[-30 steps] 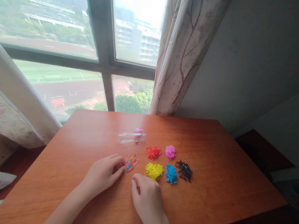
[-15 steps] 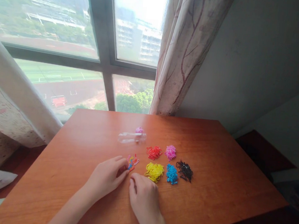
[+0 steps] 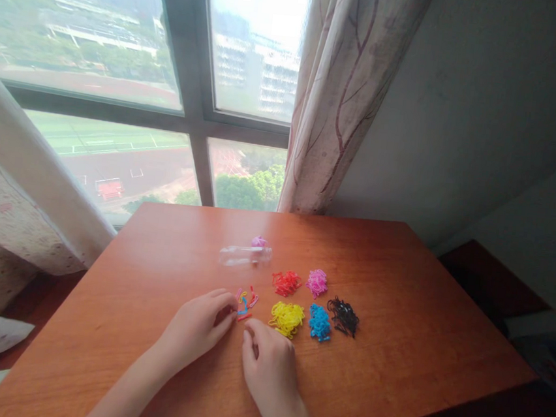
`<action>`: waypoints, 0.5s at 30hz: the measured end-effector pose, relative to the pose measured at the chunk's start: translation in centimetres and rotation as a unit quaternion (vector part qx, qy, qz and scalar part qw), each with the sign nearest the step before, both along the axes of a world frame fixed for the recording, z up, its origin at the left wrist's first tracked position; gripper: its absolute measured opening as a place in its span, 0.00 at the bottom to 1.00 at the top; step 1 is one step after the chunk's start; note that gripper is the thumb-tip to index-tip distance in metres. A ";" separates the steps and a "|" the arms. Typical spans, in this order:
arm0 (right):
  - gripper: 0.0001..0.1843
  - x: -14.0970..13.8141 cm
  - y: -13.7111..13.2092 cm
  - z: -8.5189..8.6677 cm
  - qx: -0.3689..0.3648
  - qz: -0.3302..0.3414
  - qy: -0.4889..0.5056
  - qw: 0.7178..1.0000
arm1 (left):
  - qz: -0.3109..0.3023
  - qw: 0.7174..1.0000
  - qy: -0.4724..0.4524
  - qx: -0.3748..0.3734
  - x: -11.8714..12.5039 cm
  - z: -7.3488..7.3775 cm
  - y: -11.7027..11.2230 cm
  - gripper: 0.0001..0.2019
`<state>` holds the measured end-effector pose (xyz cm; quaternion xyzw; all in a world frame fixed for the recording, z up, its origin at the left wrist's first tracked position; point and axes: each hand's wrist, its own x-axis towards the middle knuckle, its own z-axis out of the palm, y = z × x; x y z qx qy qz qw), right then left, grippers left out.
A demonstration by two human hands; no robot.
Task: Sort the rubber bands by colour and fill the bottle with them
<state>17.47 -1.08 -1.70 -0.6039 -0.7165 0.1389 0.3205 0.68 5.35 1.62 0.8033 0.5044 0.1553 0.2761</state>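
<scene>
A small mixed heap of plastic pin-shaped clips (image 3: 251, 298), in red, pink, yellow and blue, lies just beyond my fingertips. My left hand (image 3: 203, 322) rests at the heap's left edge, thumb and fingers curled close together beside a blue clip (image 3: 244, 305). Whether anything is pinched there is hidden. My right hand (image 3: 268, 355) lies just below the heap, its thumb and forefinger closed near a red clip (image 3: 244, 317). What it holds, if anything, is too small to make out.
Sorted piles of clips lie to the right: red (image 3: 286, 283), pink (image 3: 317, 283), yellow (image 3: 287, 319), blue (image 3: 320, 323) and black (image 3: 343, 316). A clear plastic container (image 3: 238, 256) lies farther back beside a pink-purple object (image 3: 258, 241). The wooden table (image 3: 410, 313) meets a window.
The mixed clips have shifted and spread slightly, with the blue clip and a red one showing more plainly. My left fingertips have drawn back slightly left; my right hand has barely moved.
</scene>
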 end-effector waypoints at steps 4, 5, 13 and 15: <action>0.12 0.1 0.1 0.1 -0.015 -0.020 0.043 0.999 | -0.002 1.000 -0.026 -0.003 0.0 0.2 0.0 0.08; 0.13 0.2 0.1 0.2 -0.019 -0.022 0.049 0.998 | -0.008 0.999 -0.032 -0.004 0.1 0.2 -0.1 0.08; 0.14 0.3 0.0 0.1 -0.018 -0.021 0.058 0.998 | -0.024 0.998 -0.063 -0.004 0.2 0.2 -0.1 0.09; 0.14 0.2 0.0 0.1 -0.019 -0.024 0.058 0.998 | -0.013 0.997 -0.078 0.004 0.4 0.3 0.0 0.08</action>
